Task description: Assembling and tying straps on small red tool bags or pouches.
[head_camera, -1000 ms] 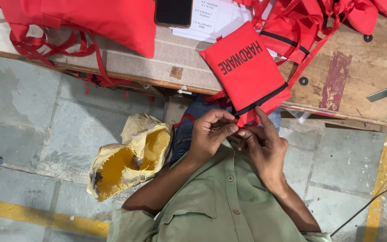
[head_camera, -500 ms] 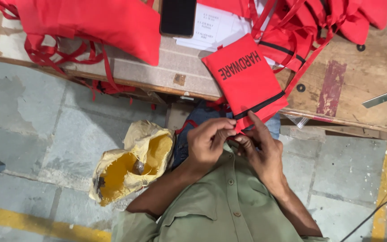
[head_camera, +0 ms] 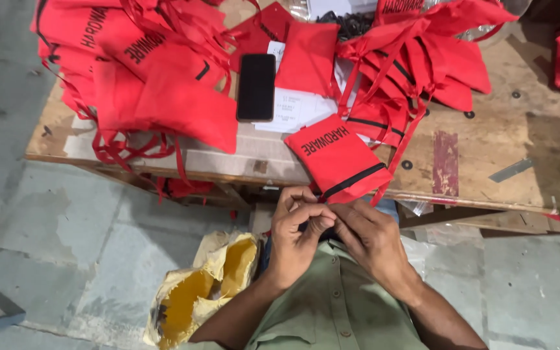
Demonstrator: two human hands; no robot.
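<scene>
Both hands, left hand (head_camera: 296, 230) and right hand (head_camera: 371, 236), pinch something small, probably the drawstring of the red pouch (head_camera: 337, 159) lying at the bench (head_camera: 487, 188) edge, its closing apparently unfinished, other pouches (head_camera: 144, 78) heaped behind.

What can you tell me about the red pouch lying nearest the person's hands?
The red pouch is a flat, rectangular bag of thin, slightly creased fabric, with black lettering near its top end and a black band across its lower end. It lies tilted on the wooden table, its lower corner hanging over the near edge. Its top overlaps white papers. The left hand and right hand meet just below it; whether they touch it is unclear.
</scene>
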